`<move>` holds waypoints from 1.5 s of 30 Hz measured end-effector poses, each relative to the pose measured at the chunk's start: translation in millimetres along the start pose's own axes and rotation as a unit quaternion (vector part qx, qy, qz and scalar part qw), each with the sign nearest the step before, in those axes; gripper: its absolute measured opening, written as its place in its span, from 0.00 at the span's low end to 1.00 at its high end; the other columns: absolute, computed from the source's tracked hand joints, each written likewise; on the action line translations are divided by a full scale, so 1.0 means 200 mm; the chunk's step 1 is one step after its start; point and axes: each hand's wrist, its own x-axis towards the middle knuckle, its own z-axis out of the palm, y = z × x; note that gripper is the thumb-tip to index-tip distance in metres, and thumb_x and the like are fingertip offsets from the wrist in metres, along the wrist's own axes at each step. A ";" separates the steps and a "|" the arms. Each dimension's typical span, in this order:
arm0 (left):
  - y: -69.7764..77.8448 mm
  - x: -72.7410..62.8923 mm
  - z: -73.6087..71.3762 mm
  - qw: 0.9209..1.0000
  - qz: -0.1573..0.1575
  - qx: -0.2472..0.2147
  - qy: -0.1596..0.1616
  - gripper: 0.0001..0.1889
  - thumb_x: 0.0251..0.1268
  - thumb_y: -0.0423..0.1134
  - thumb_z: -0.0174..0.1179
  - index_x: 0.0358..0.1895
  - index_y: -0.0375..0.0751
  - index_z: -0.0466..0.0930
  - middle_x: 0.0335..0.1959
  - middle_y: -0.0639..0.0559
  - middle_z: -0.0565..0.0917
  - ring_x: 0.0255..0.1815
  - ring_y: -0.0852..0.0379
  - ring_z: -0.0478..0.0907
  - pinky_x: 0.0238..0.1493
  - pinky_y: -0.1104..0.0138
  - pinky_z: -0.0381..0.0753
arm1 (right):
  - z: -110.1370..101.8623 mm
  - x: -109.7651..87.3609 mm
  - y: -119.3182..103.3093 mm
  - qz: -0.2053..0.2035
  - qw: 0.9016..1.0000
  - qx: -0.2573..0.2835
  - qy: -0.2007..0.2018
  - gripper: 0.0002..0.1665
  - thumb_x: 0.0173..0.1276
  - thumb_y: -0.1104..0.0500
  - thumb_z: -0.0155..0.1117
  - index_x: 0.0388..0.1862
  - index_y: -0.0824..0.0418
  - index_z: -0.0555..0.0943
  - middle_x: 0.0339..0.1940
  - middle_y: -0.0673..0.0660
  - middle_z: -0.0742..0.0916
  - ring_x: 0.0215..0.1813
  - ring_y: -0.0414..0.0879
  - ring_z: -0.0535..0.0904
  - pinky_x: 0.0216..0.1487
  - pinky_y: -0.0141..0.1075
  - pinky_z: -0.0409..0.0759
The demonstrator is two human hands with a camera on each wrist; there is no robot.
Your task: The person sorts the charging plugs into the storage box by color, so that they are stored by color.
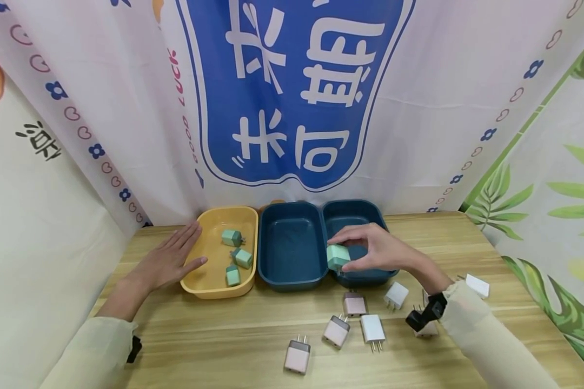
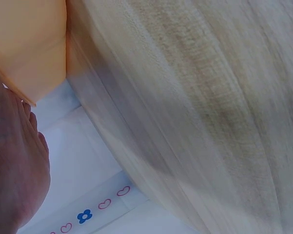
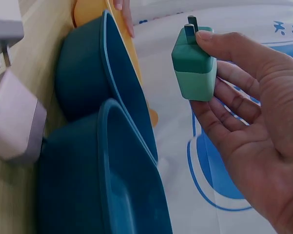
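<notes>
Head view: A wood-grain worktop [image 1: 214,346] meets a white printed curtain [image 1: 418,135], whose blue panel [image 1: 292,81] carries white Chinese characters, including 来, 期, 未 and 可, beside sideways red lettering reading "GOOD LUCK." The left hand [image 1: 167,262] lies along the outer side of a yellow tray [image 1: 211,275], its fingers extended and holding nothing. Three green plugs [image 1: 242,258] lie inside. The right hand [image 1: 382,248] pinches a fourth green plug [image 1: 338,257] over the near left part of the right-hand blue tray [image 1: 365,205]; the middle blue tray [image 1: 289,246] sits alongside. Pink plugs [image 1: 298,356] and white plugs [image 1: 372,328] lie nearer the person.

Left wrist view: The left hand touches the yellow tray's edge, the worktop's grain filling much of the frame.

Right wrist view: The right hand's grip is closed on the plug, thumb beside its two metal prongs, fingers on the opposite side.
</notes>
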 end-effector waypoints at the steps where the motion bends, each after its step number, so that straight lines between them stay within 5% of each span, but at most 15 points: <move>1: 0.00 0.00 0.00 1.000 0.000 0.000 -0.001 0.48 0.83 0.66 0.42 0.87 0.33 0.40 0.88 0.36 0.41 0.88 0.34 0.40 0.86 0.42 0.44 | 0.01 0.01 0.00 -0.001 1.000 0.005 0.000 0.31 0.63 0.59 0.83 0.65 0.59 0.86 0.59 0.53 0.88 0.53 0.48 0.84 0.60 0.51 0.87; 27: 0.00 -0.01 0.01 1.000 0.002 -0.011 0.003 0.48 0.84 0.65 0.43 0.86 0.32 0.40 0.88 0.36 0.41 0.88 0.34 0.42 0.86 0.43 0.44 | 0.30 0.35 -0.03 -0.043 0.997 0.070 -0.002 0.31 0.64 0.62 0.81 0.65 0.67 0.84 0.60 0.58 0.86 0.54 0.46 0.83 0.66 0.40 0.84; 45: 0.01 -0.01 0.00 1.000 0.002 -0.013 0.010 0.47 0.84 0.65 0.44 0.86 0.32 0.41 0.88 0.36 0.42 0.88 0.33 0.42 0.85 0.40 0.45 | 0.44 0.58 -0.06 -0.052 0.996 0.069 -0.006 0.32 0.63 0.62 0.82 0.65 0.68 0.84 0.60 0.58 0.87 0.56 0.41 0.84 0.65 0.35 0.83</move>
